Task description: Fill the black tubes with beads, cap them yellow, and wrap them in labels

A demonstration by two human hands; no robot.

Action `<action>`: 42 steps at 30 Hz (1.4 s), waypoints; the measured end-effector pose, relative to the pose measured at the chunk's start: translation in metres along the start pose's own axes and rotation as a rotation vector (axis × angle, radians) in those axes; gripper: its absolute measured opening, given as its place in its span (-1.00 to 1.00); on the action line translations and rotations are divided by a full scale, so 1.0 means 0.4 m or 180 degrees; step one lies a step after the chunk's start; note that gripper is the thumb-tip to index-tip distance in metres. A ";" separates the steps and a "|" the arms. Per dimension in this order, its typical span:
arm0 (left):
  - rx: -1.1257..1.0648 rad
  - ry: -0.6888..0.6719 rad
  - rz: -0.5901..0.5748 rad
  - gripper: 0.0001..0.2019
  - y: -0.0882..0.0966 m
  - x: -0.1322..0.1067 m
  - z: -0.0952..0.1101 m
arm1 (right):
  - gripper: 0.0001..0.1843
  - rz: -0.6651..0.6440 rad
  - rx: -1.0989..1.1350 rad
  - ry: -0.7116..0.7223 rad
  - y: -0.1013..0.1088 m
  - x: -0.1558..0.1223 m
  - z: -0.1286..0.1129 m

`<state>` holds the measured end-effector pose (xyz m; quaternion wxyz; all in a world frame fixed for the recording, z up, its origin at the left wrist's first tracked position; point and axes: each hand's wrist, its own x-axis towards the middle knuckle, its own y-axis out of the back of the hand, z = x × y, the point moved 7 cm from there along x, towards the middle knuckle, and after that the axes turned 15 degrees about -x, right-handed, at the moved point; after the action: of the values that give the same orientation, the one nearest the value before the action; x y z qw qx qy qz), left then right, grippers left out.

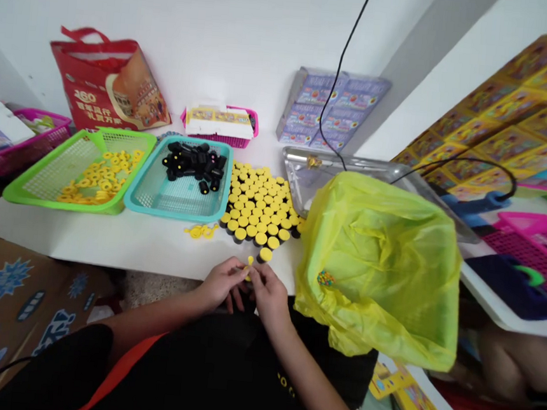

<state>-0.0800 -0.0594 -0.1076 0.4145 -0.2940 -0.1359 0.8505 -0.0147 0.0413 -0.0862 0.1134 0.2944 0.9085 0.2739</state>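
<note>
Mostly this is close pinching work: the left hand (221,282) and right hand (268,292) meet near the front edge of the worktop (121,246), both grips closed on a small yellow plastic piece (250,261) that the fingers partly hide. Just ahead, yellow-capped black cylinders (259,205) stand in a tight block, seemingly packed that way to stay upright and within easy reach. To the left, a teal mesh tray (173,213) holds loose black pieces (191,167), and a green mesh tray (81,204) holds yellow rings (100,177) — apparently kept apart by kind. A yellow-green plastic bag (378,265) slumps beside the right hand, probably placed there for quick reach.
</note>
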 end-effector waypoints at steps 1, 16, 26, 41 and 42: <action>-0.0020 0.0006 0.0013 -0.33 0.000 -0.001 -0.004 | -0.61 0.0096 -0.0162 0.0163 0.007 -0.004 -0.006; -0.0112 -0.0258 0.0113 -0.30 -0.005 -0.001 -0.003 | -0.61 -0.0235 0.1424 -0.0480 -0.021 0.014 0.004; 0.0476 -0.0416 -0.0092 -0.45 -0.042 -0.028 0.053 | -0.59 -0.0483 0.1618 -0.0638 0.006 -0.016 -0.034; 0.0025 -0.0449 0.0187 -0.60 -0.073 -0.036 0.042 | -0.58 0.0037 0.2511 -0.1079 0.010 -0.021 -0.027; -0.0046 -0.0563 0.0167 -0.61 -0.076 -0.038 0.045 | -0.60 0.0107 0.2507 -0.0962 0.015 -0.024 -0.034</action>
<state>-0.0645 -0.0523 -0.0729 0.3763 -0.2241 -0.1705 0.8827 -0.0093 0.0339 -0.0712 0.1197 0.3669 0.9120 -0.1387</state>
